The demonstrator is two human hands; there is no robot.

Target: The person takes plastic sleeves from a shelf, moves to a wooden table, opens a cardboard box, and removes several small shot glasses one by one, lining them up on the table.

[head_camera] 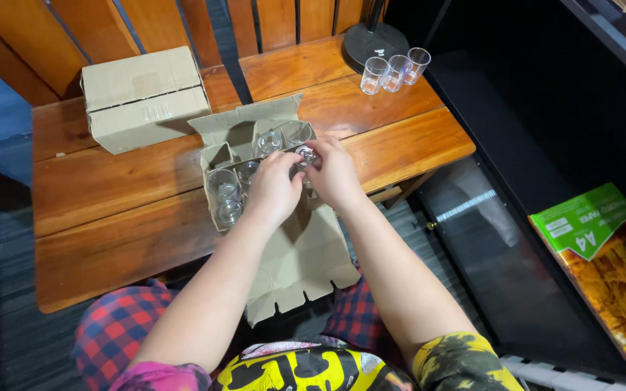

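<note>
Clear glass (306,155) seemingly pinched between both hands.

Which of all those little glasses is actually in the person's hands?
The small clear glass at the open carton's right side, pinched between the left hand and right hand. The other glasses sit untouched.

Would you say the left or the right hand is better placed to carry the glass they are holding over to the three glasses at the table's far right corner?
Probably the right hand: it grips the glass on the side nearer the three glasses. The left hand sits over the open carton and would have to cross over.
</note>
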